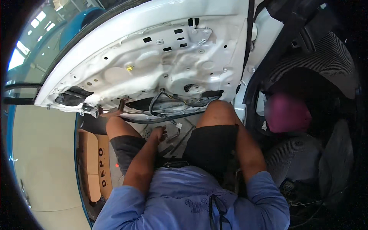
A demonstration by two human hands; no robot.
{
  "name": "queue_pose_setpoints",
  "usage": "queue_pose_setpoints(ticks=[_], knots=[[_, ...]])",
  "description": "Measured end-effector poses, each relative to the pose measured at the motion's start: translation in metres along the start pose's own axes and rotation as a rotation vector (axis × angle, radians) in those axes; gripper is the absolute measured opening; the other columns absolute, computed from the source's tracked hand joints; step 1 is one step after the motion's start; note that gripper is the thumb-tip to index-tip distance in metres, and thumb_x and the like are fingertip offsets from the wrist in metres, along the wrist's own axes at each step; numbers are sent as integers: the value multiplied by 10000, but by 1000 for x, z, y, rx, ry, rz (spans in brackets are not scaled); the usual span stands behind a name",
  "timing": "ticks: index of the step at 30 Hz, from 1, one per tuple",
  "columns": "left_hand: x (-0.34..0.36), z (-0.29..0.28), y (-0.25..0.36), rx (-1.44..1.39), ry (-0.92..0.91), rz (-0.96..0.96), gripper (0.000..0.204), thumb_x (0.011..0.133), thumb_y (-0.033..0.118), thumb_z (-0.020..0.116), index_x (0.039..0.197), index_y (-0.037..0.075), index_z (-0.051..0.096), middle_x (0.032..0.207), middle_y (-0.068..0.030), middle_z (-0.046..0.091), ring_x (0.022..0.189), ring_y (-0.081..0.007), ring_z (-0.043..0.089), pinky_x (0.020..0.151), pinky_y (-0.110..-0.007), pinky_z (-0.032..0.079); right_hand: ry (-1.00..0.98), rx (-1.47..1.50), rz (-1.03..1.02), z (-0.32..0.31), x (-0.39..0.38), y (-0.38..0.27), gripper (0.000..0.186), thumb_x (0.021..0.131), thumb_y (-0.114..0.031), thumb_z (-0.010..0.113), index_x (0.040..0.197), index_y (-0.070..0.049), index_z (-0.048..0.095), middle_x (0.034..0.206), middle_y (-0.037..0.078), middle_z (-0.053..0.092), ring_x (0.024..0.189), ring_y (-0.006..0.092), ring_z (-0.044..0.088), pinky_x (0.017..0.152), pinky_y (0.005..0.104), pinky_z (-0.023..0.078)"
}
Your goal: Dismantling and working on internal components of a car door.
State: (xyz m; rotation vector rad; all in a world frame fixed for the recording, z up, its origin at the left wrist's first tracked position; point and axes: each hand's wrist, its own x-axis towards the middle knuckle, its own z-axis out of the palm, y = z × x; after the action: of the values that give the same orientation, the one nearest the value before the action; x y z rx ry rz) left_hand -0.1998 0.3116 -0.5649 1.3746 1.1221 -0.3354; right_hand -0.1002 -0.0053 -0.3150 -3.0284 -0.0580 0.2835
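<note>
A stripped white car door stands open across in front of me, its bare inner metal facing me. My left hand is low between my knees, its fingers curled; whether they hold something I cannot make out. Just right of it, a white connector ends a black wiring harness that hangs from the door's lower opening. My right forearm runs forward beside my right knee, and the knee hides my right hand. A yellow clip sits in the door metal.
An open cardboard box lies at left, beside a pale, blue-edged panel. To the right are the car's door opening, a patterned grey seat and a rounded pink thing. Loose wires lie at lower right.
</note>
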Motion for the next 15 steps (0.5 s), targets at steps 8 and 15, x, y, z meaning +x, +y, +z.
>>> queue_pose_setpoints(ticks=[8, 15], knots=[[-27, 17, 31, -340, -22, 43, 357, 979, 286, 585, 1237, 42, 617, 1128, -128, 664, 826, -270, 657, 680, -403, 520, 126, 146, 73, -31, -28, -19, 136, 822, -72, 632, 838, 1, 745, 835, 193, 693, 770, 345, 693, 701, 428, 562], [8, 7, 6, -870, 62, 215, 259, 945, 189, 609, 1146, 29, 646, 1018, -110, 677, 806, -252, 656, 697, -368, 531, -57, 667, 77, 83, -4, -30, 204, 876, -51, 560, 1002, -8, 715, 926, 154, 702, 799, 271, 672, 728, 377, 542]])
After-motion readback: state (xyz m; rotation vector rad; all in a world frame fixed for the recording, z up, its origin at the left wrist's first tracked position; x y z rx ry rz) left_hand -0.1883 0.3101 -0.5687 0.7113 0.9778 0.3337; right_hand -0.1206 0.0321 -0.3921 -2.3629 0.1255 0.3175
